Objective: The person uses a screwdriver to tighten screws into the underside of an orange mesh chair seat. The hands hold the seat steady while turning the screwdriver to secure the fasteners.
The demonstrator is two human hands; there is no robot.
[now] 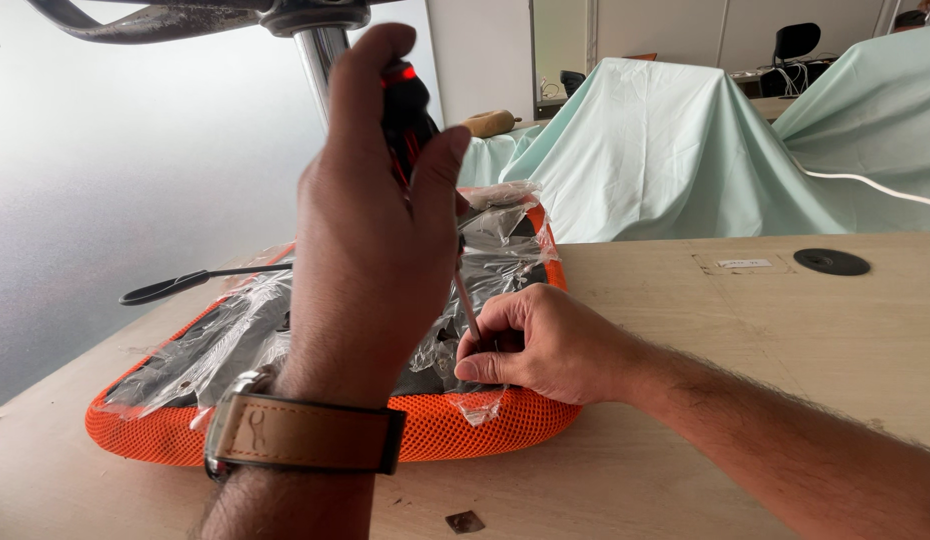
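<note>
Left hand [370, 200] wrapped tight around the screwdriver [410, 110] handle, up high. Right hand [535, 345] pinches the shaft near the tip, fingers closed, steadying it. Screwdriver axis runs steeply down and slightly right, handle top, tip low, into the plastic-wrapped underside of the orange mesh seat [455, 425] lying upside down on the desk [745, 340]. Right hand is nearer the contact point; tip itself hidden behind its fingers.

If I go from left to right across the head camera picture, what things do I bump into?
Black lever → watch → left hand holding a screwdriver → right hand on the orange seat → round black cap in the table.
</note>
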